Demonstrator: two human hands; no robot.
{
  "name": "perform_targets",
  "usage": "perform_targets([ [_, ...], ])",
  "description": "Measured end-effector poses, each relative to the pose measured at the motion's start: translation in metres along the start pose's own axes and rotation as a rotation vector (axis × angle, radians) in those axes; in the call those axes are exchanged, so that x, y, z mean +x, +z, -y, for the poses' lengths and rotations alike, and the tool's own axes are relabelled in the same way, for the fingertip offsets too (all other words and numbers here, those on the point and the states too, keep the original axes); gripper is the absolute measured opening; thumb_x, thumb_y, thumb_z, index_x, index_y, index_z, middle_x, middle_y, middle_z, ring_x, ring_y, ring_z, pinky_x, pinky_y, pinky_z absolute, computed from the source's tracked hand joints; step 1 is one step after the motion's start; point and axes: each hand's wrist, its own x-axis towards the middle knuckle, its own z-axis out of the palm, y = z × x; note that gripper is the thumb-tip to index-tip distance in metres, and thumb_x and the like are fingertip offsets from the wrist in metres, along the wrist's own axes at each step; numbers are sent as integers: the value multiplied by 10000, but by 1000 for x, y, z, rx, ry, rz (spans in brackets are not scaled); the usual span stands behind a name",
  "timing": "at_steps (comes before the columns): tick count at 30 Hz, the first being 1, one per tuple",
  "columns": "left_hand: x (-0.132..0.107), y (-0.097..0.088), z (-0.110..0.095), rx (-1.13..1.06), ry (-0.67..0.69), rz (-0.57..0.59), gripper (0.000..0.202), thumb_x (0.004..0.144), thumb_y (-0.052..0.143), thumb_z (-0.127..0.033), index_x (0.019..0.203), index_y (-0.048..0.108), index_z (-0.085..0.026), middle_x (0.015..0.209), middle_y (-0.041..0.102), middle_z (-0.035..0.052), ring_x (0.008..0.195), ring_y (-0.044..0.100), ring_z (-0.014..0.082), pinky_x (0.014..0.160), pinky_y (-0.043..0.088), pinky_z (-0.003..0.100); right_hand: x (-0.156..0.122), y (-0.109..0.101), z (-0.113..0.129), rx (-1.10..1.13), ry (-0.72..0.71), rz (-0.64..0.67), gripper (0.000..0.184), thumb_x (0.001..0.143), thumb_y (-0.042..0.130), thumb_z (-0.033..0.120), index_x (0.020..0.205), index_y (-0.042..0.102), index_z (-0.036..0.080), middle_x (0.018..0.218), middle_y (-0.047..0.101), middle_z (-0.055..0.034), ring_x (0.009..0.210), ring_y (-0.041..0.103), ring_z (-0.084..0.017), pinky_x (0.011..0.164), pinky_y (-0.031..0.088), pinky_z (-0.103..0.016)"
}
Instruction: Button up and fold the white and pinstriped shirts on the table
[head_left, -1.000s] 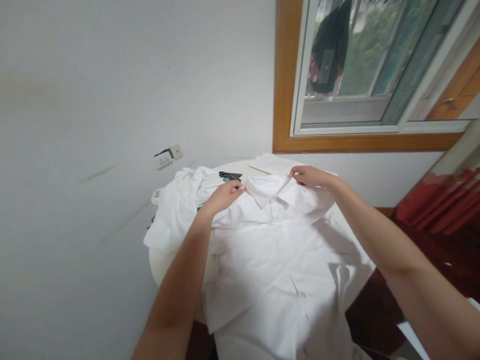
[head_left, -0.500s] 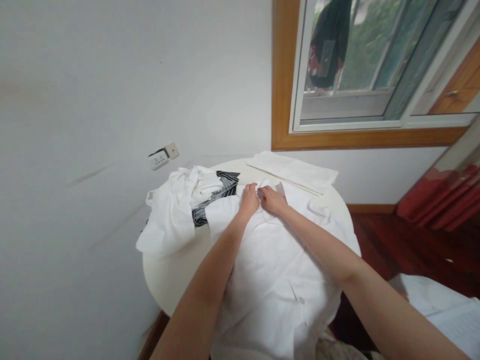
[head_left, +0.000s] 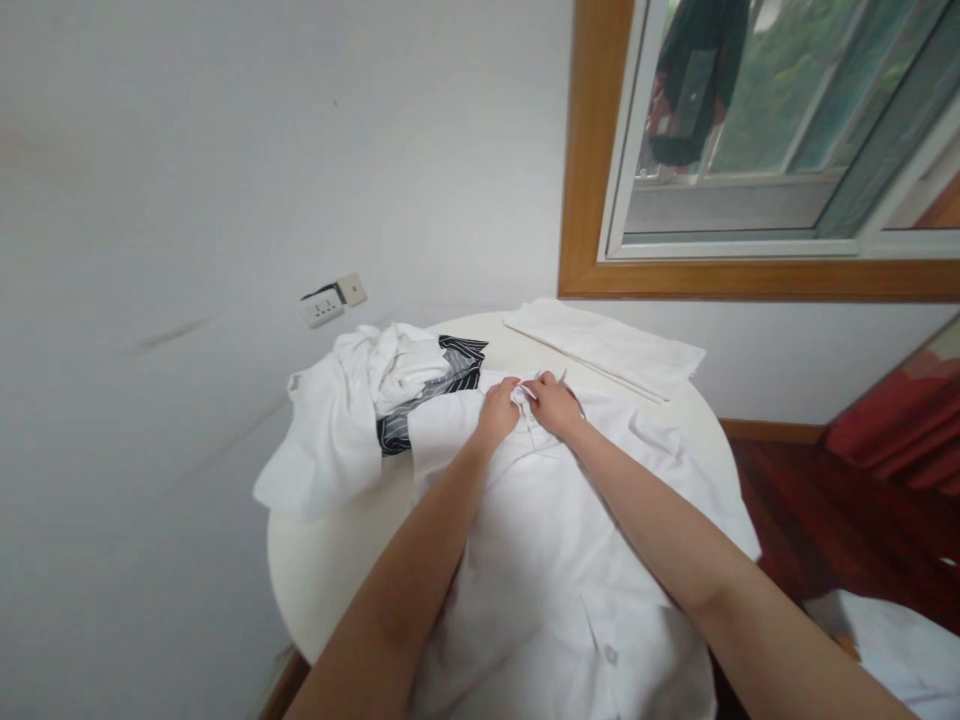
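A white button-up shirt [head_left: 540, 530] is spread over a round white table [head_left: 322, 560], its collar end away from me and its lower part hanging toward me. At the collar, my left hand [head_left: 498, 412] pinches the fabric from the left. Close beside it, my right hand [head_left: 553, 402] grips the collar from the right, fingers curled. A small fold of the collar shows between the fingertips. Lower on the front a button [head_left: 610, 655] is visible. Exactly what the fingertips press on is too small to make out.
A crumpled white garment [head_left: 330, 430] with a black striped cloth [head_left: 431, 395] lies on the table's left. Folded white cloth [head_left: 607, 345] rests at the back right. Behind are the wall, a socket [head_left: 324, 306] and a wood-framed window [head_left: 581, 200]. More white fabric [head_left: 900, 650] is at lower right.
The view has shifted slightly, moving the window to the right. Both hands stay at the collar, and the fabric between the fingertips is bunched a little differently.
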Motion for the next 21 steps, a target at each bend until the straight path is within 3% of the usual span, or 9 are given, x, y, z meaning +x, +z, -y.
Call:
perform_targets([
  [6,6,-5,9,-93,-35,29,390,763,465,5,1086,602,-166,1058,683,82,1021,624,200,979,468,370,3,6,-11,204,-37,-107,266,919,502,270,1108,679,212,1045,551,-79,901,589,-164,850,444,-255],
  [11,12,-10,15,-188,-71,67,268,810,506,-77,1013,636,-195,1021,698,44,984,641,169,945,489,325,11,13,-24,468,-67,-211,304,815,486,81,970,724,190,1010,625,-68,987,575,-166,926,430,-276],
  [13,13,-12,14,-204,-65,95,233,826,514,-119,999,651,-194,1016,704,42,982,642,172,941,489,320,15,14,-28,560,-32,-251,308,789,467,76,914,727,182,976,664,-61,978,586,-173,923,439,-301],
  [17,14,-18,9,-256,-52,141,254,870,471,-181,1028,669,-190,1063,708,36,1015,633,172,970,470,317,19,14,-31,801,112,-162,281,822,454,212,918,715,176,715,677,-17,604,592,-143,632,491,-268],
  [19,15,-20,7,-289,-62,154,274,883,452,-199,1048,671,-185,1084,706,39,1027,629,174,979,463,320,19,14,-30,921,163,-119,284,827,466,284,922,709,172,578,628,15,444,510,-117,481,429,-230],
  [21,15,-22,6,-314,-72,166,273,875,466,-202,1051,674,-177,1088,705,47,1035,626,179,981,458,320,19,14,-30,1021,188,-129,262,806,512,331,886,708,175,522,600,31,400,480,-106,422,382,-209],
])
